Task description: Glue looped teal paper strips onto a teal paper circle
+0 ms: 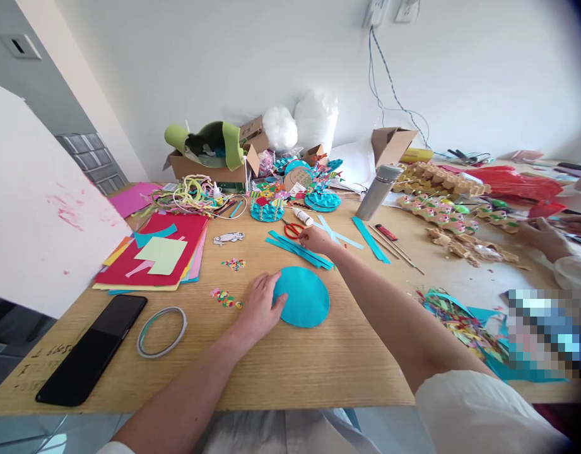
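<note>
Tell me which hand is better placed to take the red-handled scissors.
Probably your right hand: it's at the red-handled scissors, while your left hand lies farther off, on the blue paper circle.

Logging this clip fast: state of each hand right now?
Left hand: open, resting at the left edge of the blue paper circle.
Right hand: fingers curled at the red-handled scissors; whether it grips them cannot be told.

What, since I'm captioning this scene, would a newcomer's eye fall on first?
Probably the bright blue disc, lying before the person with the left hand on its edge. Just beyond, the right hand is at the red-handled scissors, its grip unclear. At the left, a large red sheet also stands out.
</note>
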The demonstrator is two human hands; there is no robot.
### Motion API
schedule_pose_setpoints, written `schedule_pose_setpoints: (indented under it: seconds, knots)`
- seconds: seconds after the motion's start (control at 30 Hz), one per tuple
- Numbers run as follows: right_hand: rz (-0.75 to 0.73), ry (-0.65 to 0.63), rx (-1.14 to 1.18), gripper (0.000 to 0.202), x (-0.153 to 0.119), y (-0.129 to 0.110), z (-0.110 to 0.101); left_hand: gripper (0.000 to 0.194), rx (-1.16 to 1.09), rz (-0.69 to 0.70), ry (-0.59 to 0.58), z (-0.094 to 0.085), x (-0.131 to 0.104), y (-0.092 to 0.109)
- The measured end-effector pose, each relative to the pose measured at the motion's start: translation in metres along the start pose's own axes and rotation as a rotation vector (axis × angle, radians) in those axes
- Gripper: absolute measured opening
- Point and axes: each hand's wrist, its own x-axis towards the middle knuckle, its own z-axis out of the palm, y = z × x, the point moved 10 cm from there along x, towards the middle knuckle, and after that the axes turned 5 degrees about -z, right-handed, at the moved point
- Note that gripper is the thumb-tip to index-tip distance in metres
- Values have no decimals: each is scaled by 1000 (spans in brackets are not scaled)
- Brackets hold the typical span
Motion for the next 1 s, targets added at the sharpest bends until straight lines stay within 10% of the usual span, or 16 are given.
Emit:
schedule_pose_setpoints:
  seconds: [1.0]
  knots:
    - [24, -63, -266, 31, 0, -21, 17, 46, 6, -14, -19, 1, 0, 1]
